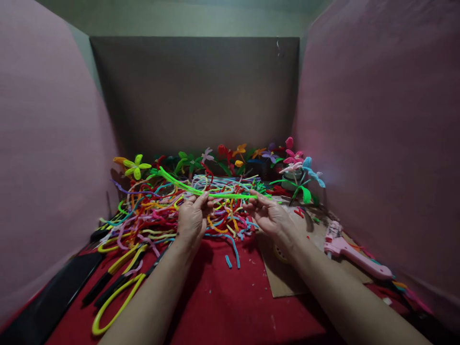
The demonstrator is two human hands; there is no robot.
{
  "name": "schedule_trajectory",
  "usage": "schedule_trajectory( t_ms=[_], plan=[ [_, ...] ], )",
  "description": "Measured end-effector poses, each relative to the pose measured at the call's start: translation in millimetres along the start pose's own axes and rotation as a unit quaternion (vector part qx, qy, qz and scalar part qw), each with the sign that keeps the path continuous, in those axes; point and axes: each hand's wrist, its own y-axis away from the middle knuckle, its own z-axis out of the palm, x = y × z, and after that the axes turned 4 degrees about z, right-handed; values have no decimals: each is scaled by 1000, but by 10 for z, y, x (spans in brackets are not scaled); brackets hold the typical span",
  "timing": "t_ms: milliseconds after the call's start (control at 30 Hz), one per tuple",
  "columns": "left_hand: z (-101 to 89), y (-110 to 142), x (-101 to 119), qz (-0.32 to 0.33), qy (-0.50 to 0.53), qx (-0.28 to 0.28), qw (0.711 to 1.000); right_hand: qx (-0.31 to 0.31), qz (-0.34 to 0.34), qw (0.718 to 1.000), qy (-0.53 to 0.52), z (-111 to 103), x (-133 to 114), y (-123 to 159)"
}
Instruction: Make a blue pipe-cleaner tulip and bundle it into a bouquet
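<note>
Bright green pipe cleaners [230,195] stretch between my two hands, held just above the heap. My left hand [193,215] pinches them near the middle, and their free ends run up and to the left. At the other side my right hand [268,213] grips them between thumb and fingers, with a short end poking out to the right. How many strands there are I cannot tell. Beneath and behind lies a tangled heap of colourful pipe cleaners [158,218].
Pipe-cleaner flowers [135,166] line the back. Yellow-handled pliers [118,263] and scissors [124,297] lie at left on the red cloth [223,306]. A pink glue gun [355,256] rests at right by a cardboard sheet [283,282]. Pink walls [381,124] flank both sides.
</note>
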Motion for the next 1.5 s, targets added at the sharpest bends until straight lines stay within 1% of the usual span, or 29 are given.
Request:
schedule_trajectory(
  t_ms=[67, 133, 233, 300, 400, 500, 633, 733, 833, 1000, 1067, 1200, 1300, 1400, 1500],
  plan=[
    [2, -1, -19, -3, 17, 5, 1000, -3, -3, 999, -39, 6, 23, 2],
    [26, 19, -34, -10, 28, 6, 1000, -31, 4, 999, -21, 21, 82, 18],
    [96, 106, -50, -26, 30, -10, 999, -92, -12, 995, 26, 88, 212, 63],
    [153, 190, -64, -45, 35, -26, 998, -108, -32, 993, 20, 150, 289, 88],
    [221, 302, -107, -83, 47, -43, 994, -100, -58, 993, -3, 213, 340, 88],
    [244, 354, -181, -115, 64, -55, 990, -101, -72, 992, -30, 209, 333, 53],
    [246, 378, -259, -133, 73, -45, 987, -97, -84, 991, -39, 158, 319, 24],
    [267, 406, -254, -129, 71, -38, 988, -107, -90, 989, -39, 135, 329, 28],
    [287, 406, -211, -109, 72, -19, 991, -85, -88, 991, -63, 119, 338, 28],
    [229, 306, -131, -30, 54, 1, 998, -43, -62, 992, -97, 82, 304, 20],
    [193, 270, -115, -11, 49, 8, 999, -26, -59, 992, -112, 72, 287, 20],
    [163, 251, -113, -6, 46, 12, 999, -8, -50, 988, -143, 72, 271, 16],
    [160, 251, -127, -9, 46, 16, 999, -1, -46, 989, -141, 86, 266, 21],
    [148, 241, -144, -16, 51, 22, 998, -16, -46, 991, -125, 101, 273, 35],
    [137, 235, -161, -18, 48, 15, 999, -38, -51, 992, -110, 104, 307, 39]
  ],
)
